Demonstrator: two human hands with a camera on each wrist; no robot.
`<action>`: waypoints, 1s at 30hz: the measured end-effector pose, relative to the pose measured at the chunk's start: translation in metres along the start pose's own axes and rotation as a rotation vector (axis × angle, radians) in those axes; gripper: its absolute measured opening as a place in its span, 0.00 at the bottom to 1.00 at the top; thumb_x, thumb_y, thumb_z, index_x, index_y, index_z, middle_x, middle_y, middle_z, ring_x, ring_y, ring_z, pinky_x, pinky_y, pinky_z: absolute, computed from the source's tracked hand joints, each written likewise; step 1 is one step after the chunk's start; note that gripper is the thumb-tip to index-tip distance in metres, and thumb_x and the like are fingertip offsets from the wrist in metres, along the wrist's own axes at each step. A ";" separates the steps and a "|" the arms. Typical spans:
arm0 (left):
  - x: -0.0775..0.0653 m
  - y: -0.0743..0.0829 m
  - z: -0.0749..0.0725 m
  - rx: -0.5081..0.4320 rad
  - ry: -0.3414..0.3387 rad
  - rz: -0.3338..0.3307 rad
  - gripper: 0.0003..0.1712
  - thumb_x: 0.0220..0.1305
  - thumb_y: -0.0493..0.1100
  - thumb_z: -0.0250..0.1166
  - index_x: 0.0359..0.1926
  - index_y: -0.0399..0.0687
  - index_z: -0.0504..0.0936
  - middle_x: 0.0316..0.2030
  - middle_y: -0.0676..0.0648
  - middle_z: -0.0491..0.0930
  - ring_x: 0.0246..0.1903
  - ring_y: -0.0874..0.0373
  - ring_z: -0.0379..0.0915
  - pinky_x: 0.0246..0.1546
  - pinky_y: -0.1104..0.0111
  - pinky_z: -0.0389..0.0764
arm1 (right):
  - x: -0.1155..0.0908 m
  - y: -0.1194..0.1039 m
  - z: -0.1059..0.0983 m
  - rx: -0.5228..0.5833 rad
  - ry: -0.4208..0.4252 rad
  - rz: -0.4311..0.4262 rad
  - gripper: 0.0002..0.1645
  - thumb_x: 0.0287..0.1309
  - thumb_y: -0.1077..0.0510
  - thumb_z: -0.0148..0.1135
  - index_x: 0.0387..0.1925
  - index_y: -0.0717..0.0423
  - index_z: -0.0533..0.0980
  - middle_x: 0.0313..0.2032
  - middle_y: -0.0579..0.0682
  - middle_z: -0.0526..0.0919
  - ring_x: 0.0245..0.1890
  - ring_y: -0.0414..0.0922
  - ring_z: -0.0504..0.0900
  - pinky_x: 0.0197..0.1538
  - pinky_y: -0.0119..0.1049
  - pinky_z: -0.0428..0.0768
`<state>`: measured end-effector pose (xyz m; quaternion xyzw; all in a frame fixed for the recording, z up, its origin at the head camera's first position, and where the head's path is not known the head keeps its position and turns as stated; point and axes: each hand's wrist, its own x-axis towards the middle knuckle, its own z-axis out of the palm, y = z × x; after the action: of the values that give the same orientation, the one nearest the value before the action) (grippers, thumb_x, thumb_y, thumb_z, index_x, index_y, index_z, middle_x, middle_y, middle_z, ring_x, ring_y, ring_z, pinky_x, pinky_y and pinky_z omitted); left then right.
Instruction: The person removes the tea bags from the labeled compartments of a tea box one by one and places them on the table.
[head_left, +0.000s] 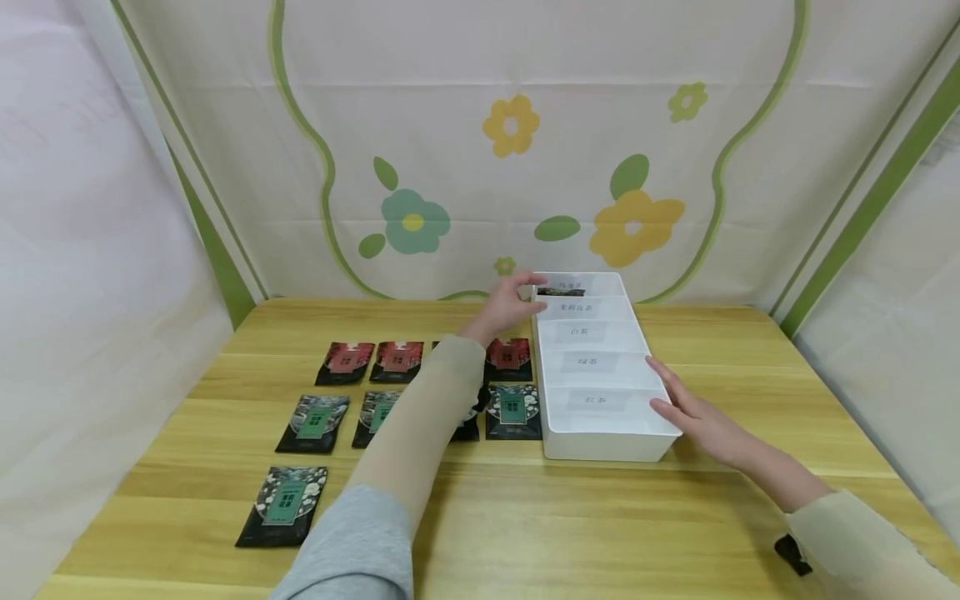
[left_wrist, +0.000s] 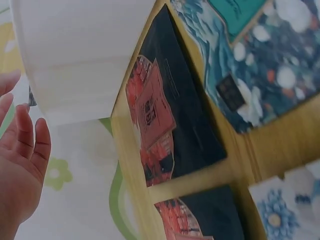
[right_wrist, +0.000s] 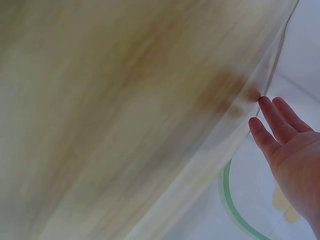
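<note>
A white divided box (head_left: 611,447) with paper labels stands right of the middle of the table. My left hand (head_left: 508,307) is at its far left corner, fingers spread and reaching over the rearmost compartment, where a dark packet (head_left: 561,292) lies. In the left wrist view the left hand (left_wrist: 20,165) has loosely bent fingers and grips nothing. My right hand (head_left: 693,421) rests against the box's right side near the front, thumb and fingers extended. The right wrist view shows the right hand (right_wrist: 292,150) with fairly straight fingers; the surface beside it is blurred.
Left of the box lie black tea packets in rows: red-labelled ones, such as this packet (head_left: 348,363), at the back and green-labelled ones, such as this packet (head_left: 312,423), before them. One green-labelled packet (head_left: 282,506) lies nearest the front. A flowered curtain (head_left: 450,108) hangs behind the table.
</note>
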<state>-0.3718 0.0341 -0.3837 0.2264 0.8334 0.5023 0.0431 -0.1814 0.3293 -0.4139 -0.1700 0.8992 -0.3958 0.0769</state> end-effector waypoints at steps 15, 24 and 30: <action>0.006 -0.001 0.020 -0.010 0.140 -0.082 0.11 0.68 0.37 0.62 0.50 0.43 0.82 0.52 0.47 0.78 0.51 0.53 0.71 0.47 0.65 0.74 | -0.001 0.003 0.003 -0.028 0.000 0.022 0.39 0.76 0.48 0.41 0.77 0.37 0.34 0.75 0.62 0.39 0.67 0.70 0.52 0.61 0.67 0.55; 0.008 -0.001 0.026 0.100 0.238 -0.106 0.06 0.68 0.37 0.62 0.42 0.45 0.85 0.42 0.50 0.79 0.42 0.56 0.73 0.43 0.65 0.74 | -0.001 0.003 0.005 -0.016 -0.004 0.004 0.38 0.77 0.49 0.40 0.77 0.38 0.34 0.74 0.63 0.39 0.67 0.71 0.53 0.61 0.68 0.56; 0.006 -0.002 0.023 0.101 0.269 -0.092 0.04 0.68 0.38 0.62 0.40 0.47 0.84 0.40 0.51 0.79 0.41 0.58 0.73 0.41 0.66 0.74 | 0.003 0.003 0.006 -0.022 -0.009 0.003 0.38 0.76 0.49 0.41 0.77 0.39 0.35 0.74 0.63 0.40 0.67 0.71 0.53 0.61 0.68 0.56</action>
<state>-0.3710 0.0545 -0.3962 0.1208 0.8652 0.4832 -0.0574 -0.1828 0.3261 -0.4204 -0.1712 0.9035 -0.3847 0.0798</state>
